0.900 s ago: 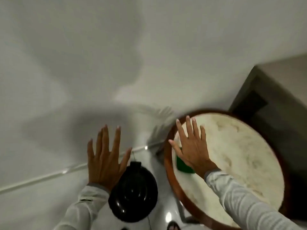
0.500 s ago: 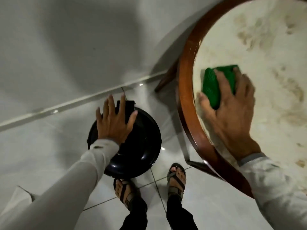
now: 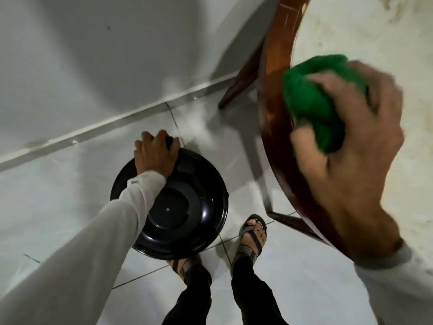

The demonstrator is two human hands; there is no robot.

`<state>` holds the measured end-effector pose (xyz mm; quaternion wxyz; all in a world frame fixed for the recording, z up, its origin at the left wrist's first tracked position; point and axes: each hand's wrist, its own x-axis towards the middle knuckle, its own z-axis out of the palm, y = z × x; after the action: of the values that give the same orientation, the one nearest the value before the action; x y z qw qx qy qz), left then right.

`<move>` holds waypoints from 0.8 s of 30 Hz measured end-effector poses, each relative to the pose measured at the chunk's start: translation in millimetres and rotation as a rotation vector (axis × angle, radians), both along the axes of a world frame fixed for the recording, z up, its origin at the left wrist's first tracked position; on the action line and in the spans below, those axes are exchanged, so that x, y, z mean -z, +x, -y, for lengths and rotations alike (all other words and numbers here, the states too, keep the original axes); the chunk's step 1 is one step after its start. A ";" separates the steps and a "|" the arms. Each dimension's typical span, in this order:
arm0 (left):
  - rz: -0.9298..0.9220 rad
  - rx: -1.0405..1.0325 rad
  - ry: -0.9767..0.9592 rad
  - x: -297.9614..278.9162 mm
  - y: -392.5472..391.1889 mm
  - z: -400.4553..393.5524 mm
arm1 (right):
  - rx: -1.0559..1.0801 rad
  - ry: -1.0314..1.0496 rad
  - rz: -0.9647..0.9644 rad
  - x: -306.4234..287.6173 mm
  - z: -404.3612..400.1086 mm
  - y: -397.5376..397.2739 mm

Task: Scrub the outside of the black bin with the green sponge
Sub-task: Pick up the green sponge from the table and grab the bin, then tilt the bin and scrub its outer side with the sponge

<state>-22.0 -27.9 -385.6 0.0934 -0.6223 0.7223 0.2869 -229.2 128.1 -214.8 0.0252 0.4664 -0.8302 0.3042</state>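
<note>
The black bin (image 3: 187, 214) stands on the tiled floor, seen from above, its glossy round lid closed. My left hand (image 3: 155, 154) curls over the lid's far edge and grips the handle there. My right hand (image 3: 351, 146) holds the green sponge (image 3: 314, 102) bunched in its fingers, lifted above the wooden rim of the round table, well right of the bin. The bin's side walls are hidden under the lid.
A round table with a pale mottled top (image 3: 375, 31) and brown wooden rim (image 3: 276, 95) fills the right side; its legs (image 3: 239, 87) reach the floor. My sandalled feet (image 3: 253, 235) stand just below the bin. A white wall and skirting strip (image 3: 93, 130) run behind.
My right hand closed on the sponge and lifted it off the table toward me. My left hand slid from flat on the lid to gripping its far handle. The view tilted further down.
</note>
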 end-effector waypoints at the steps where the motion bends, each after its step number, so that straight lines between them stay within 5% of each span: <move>1: -0.010 -0.036 -0.004 -2.7 11.0 -4.8 | -0.062 -0.048 -0.019 1.8 -4.5 17.9; 4: -0.025 -0.150 -0.008 -6.8 48.3 -16.0 | -0.250 -0.047 0.040 29.0 -14.6 85.0; 12: -0.132 -0.435 -0.016 -3.2 113.7 -29.3 | -0.570 0.502 0.129 145.7 -45.9 186.2; 18: -0.212 -0.498 -0.106 -12.5 158.6 -68.1 | -0.634 0.306 0.139 161.6 -118.5 191.1; 24: -0.270 -0.643 -0.190 -23.8 199.5 -151.6 | -0.264 0.175 0.386 156.5 -103.7 155.3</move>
<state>177.4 123.7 -361.7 -0.1560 -0.7801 0.5188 0.3129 -73.9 231.8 -371.3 -0.2143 0.5043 -0.7747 0.3154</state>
